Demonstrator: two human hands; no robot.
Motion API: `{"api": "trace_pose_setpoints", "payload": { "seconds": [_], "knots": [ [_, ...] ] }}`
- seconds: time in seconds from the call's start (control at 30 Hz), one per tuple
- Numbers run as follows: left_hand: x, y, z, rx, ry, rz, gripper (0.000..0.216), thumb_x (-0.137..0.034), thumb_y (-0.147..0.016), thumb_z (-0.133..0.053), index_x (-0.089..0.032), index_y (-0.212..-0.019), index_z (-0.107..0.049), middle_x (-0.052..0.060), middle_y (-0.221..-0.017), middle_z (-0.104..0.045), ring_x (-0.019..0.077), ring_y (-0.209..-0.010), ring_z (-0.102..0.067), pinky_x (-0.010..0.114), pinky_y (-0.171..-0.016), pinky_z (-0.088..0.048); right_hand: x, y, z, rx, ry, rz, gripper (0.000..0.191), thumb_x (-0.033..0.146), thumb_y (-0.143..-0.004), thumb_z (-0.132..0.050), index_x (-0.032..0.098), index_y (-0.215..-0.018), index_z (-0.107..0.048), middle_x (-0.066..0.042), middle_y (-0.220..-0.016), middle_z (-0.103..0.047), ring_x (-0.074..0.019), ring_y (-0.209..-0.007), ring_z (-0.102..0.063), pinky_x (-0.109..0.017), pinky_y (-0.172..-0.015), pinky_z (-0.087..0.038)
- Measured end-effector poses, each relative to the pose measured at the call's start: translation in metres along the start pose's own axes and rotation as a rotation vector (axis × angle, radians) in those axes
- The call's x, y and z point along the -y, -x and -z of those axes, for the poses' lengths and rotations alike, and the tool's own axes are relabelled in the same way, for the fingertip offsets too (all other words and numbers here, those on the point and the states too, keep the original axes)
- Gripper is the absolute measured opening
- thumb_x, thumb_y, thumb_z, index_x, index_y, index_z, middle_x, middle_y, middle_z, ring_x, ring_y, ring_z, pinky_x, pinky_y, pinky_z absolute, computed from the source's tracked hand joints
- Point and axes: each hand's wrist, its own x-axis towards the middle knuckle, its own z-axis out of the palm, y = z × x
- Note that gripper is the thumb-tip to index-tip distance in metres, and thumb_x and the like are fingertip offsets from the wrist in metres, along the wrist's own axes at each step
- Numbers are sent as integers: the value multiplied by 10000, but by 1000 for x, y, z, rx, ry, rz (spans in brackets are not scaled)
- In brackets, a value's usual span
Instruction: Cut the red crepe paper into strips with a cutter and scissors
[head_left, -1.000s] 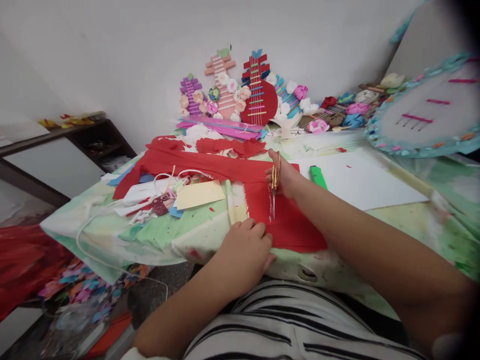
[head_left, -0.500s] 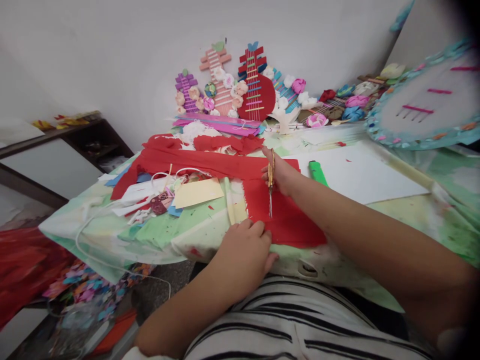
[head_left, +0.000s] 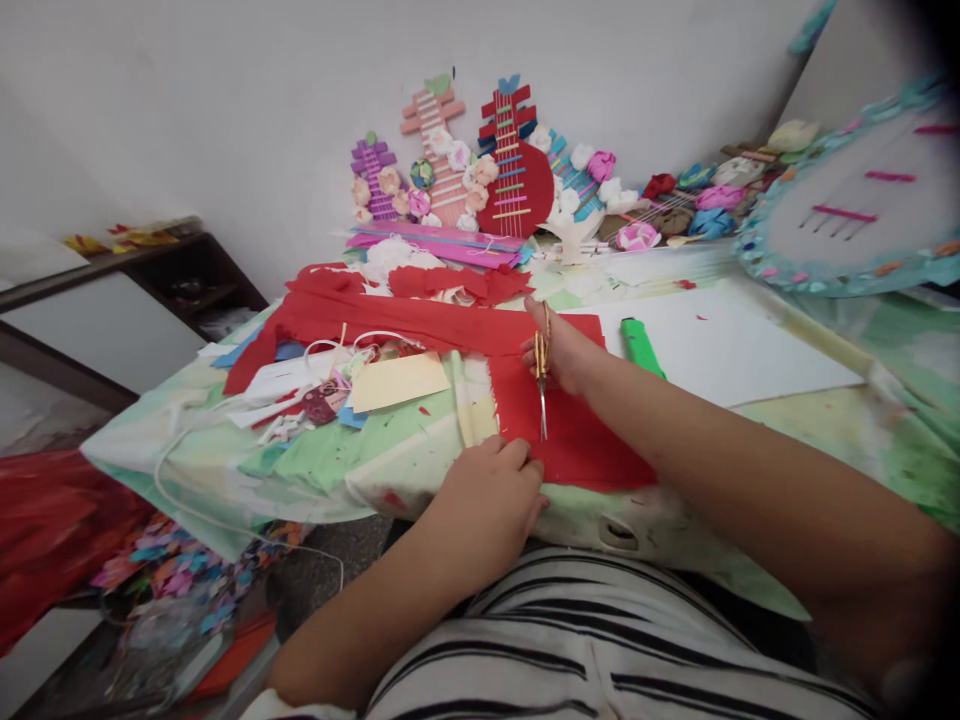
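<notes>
A red sheet of crepe paper (head_left: 592,450) lies at the near edge of the green-and-white table (head_left: 825,430). My right hand (head_left: 564,350) is closed round small gold-handled scissors (head_left: 541,385), whose blades point toward me over the sheet. My left hand (head_left: 487,505) rests knuckles-up at the table edge, its fingertips pressed on the sheet's near left corner. A longer band of red crepe paper (head_left: 390,325) stretches across the table behind the hands.
A green lighter (head_left: 641,347) lies on a white sheet (head_left: 735,350) right of my right hand. Paper scraps, white cord and a cream card (head_left: 397,382) are at the left. Paper-flower crafts (head_left: 517,180) line the wall. A round blue-edged board (head_left: 855,220) stands at the right.
The scissors and my right hand have shifted only slightly over the red sheet. My left hand keeps its place at the sheet's near corner. The camera has moved a little.
</notes>
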Motion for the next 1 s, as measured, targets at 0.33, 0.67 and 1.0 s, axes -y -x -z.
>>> {"api": "trace_pose_setpoints", "payload": {
  "seconds": [0.33,0.67,1.0],
  "knots": [
    [23,-6,-10,-110,215,-45,193,-216,-863,-471,-175,-921,-651,44,-855,-587,162,-818,-516,283,-770,-419,15,7,17,32,-143,-15,538,712,-686,-345,185,-725,-449,16,-454,-409,-105,-407,-378,-246,-423,-305],
    [28,-10,-9,-247,331,-43,148,-162,-829,-498,-154,-820,-645,30,-782,-598,151,-779,-520,267,-753,-416,19,11,19,-27,-169,21,517,701,-703,-348,190,-700,-431,23,-467,-405,-104,-422,-396,-249,-440,-319],
    [22,-7,-12,-396,231,-122,154,-144,-818,-461,-122,-823,-614,67,-875,-609,167,-850,-513,307,-827,-417,13,1,19,-42,-65,0,527,715,-697,-345,193,-655,-411,17,-450,-384,-94,-414,-361,-248,-425,-309]
  ]
}}
